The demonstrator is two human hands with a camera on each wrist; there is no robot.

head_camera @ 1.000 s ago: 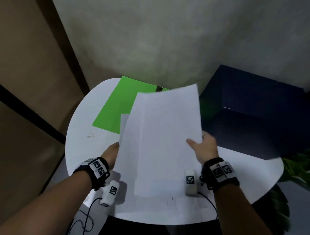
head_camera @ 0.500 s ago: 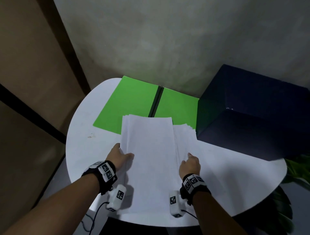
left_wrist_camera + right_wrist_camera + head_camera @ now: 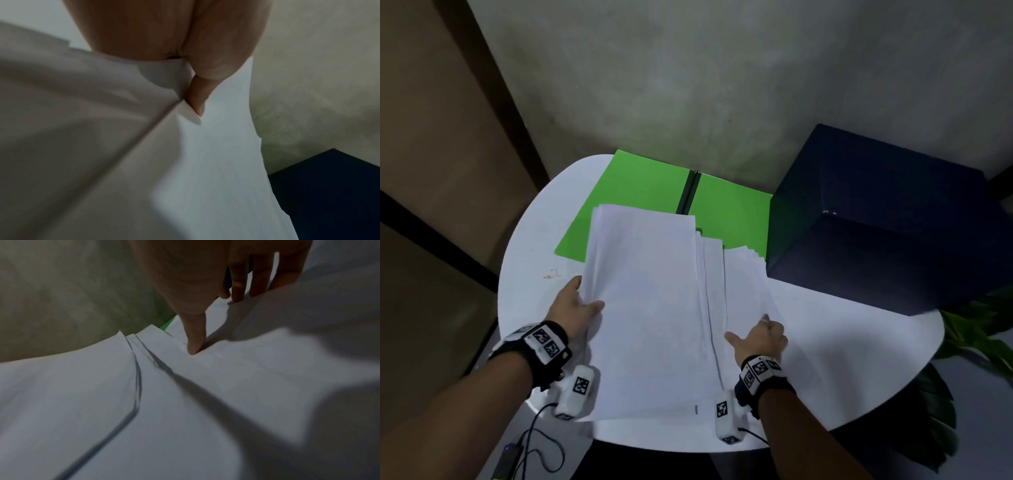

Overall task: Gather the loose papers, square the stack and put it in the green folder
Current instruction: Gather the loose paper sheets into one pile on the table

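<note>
A loose pile of white papers [image 3: 650,308] lies on the round white table [image 3: 842,342], its far end overlapping the open green folder [image 3: 633,198]. The sheets are fanned, with several edges stepped out to the right. My left hand [image 3: 577,308] grips the pile's left edge, thumb on top [image 3: 197,97] and fingers hidden beneath the paper [image 3: 216,162]. My right hand [image 3: 760,337] holds the right-hand sheets, thumb pressed on top [image 3: 195,337], fingertips tucked under a sheet. A sliver of the folder [image 3: 167,324] shows past the papers [image 3: 82,394].
A large dark blue box [image 3: 876,222] stands on the table at the right, touching the folder's right side. A wall rises just behind the folder. Green plant leaves [image 3: 979,325] hang past the table's right rim. A cable [image 3: 530,442] dangles over the near edge.
The sheets that both hands held up in the air a second ago have come down onto the pile. Both hands now sit lower, at the pile's left and right sides.
</note>
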